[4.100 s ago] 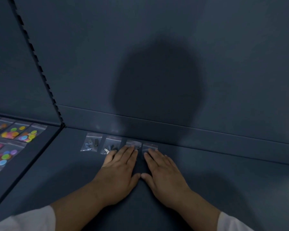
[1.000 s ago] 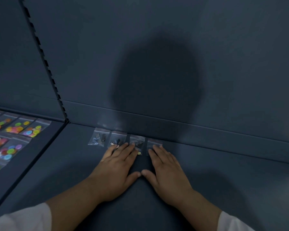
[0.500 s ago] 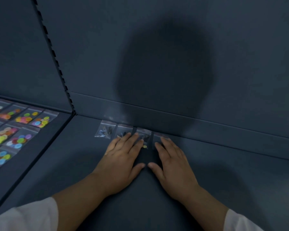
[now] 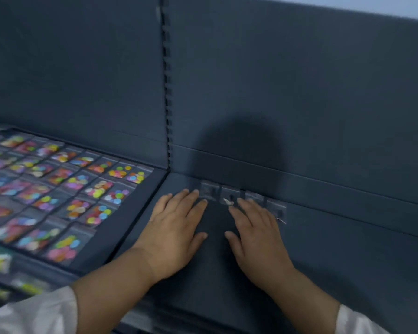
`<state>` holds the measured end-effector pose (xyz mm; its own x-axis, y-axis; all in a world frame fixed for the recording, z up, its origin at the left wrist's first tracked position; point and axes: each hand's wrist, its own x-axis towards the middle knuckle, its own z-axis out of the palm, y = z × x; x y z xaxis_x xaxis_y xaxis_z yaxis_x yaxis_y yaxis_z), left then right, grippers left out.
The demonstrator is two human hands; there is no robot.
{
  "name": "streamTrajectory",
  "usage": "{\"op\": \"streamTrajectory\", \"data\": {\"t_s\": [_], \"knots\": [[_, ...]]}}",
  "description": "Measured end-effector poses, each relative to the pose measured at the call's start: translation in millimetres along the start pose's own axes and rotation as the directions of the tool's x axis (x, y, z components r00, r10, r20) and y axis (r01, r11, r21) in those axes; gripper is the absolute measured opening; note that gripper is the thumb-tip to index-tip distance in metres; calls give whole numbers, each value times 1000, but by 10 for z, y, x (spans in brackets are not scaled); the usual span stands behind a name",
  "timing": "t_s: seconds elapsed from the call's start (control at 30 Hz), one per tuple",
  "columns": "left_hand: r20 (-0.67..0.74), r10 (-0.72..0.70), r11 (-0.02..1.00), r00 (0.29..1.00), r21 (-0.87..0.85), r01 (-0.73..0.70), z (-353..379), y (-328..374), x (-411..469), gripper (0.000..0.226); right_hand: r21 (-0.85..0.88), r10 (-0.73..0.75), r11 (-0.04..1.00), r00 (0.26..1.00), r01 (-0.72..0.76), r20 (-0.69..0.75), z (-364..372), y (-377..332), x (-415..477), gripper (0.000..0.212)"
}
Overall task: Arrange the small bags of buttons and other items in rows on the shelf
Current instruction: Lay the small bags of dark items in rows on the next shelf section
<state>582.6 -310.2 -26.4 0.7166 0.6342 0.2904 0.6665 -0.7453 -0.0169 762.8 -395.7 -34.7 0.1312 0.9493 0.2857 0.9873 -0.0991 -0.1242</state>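
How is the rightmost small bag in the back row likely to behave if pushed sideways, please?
The rightmost small bag looks thin, clear and flat, so it probably slides easily on the shelf and flops if lifted. Holding only a few tiny items, it is likely very light.

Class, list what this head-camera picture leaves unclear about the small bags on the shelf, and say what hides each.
- Contents of the four small bags, head view: too small and blurred.
- Third bag: partly under the right hand's fingers.
- Button bags at the left: cut off by the frame edge, smeared by motion.
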Motion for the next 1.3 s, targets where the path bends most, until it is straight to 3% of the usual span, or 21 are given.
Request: {"op": "streamTrajectory", "data": {"t_s": [0.13, 0.27, 0.5, 0.6, 0.7, 0.87, 1.0, 1.3], "knots": [[-31, -87, 996, 996, 35, 88, -356, -623, -559, 62, -7, -46, 999, 999, 47, 20, -97, -791, 108, 55], [-59, -202, 978, 978, 40, 205, -728, -1282, -1320, 60, 57, -188, 981, 977, 183, 104, -109, -1774, 223, 73], [-82, -388, 900, 918, 179, 397, -1318, -2451, -2663, 62, 141, -384, 917, 922, 373, 54, -41, -3581, 384, 68], [-81, -461, 866, 884, 179, 468, -1560, -2807, -3085, 61, 165, -438, 891, 896, 423, 72, -7, -4128, 456, 74], [-95, -519, 830, 850, 181, 527, -1716, -3147, -3394, 60, 150, -477, 872, 877, 467, 46, 18, -4583, 591, 66], [-111, -610, 770, 785, 151, 620, -1777, -3592, -3576, 60, 196, -547, 829, 833, 525, 85, 122, -5086, 922, 83], [-79, -633, 756, 770, 152, 637, -1714, -3969, -3531, 63, 214, -570, 811, 817, 544, 86, 301, -5394, 1345, 55], [-120, -691, 704, 713, 111, 701, -1727, -5175, -3088, 72, 366, -579, 776, 810, 514, 89, 741, -6054, 2527, 49]]}}
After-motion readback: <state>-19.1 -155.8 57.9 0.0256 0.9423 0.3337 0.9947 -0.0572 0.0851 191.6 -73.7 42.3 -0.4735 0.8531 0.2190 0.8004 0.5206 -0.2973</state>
